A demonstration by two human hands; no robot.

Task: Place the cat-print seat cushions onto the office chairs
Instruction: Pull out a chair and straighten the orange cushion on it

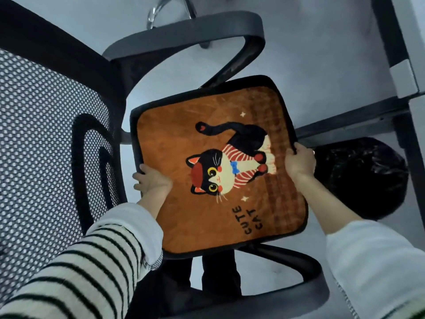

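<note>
Square brown cat-print cushion [218, 164] with black piping, black cat in striped scarf, "CUTE CAT" lettering, lying between the office chair [57, 134] armrests, left hand [153, 180] and right hand [299, 163] fingers curled around opposite cushion edges

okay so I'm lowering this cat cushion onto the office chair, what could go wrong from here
The cushion sits skewed to the chair; its far corner could catch on the far armrest as it drops. Each hand, left hand and right hand, has only an edge grip, so it may sag or land crooked.
</note>
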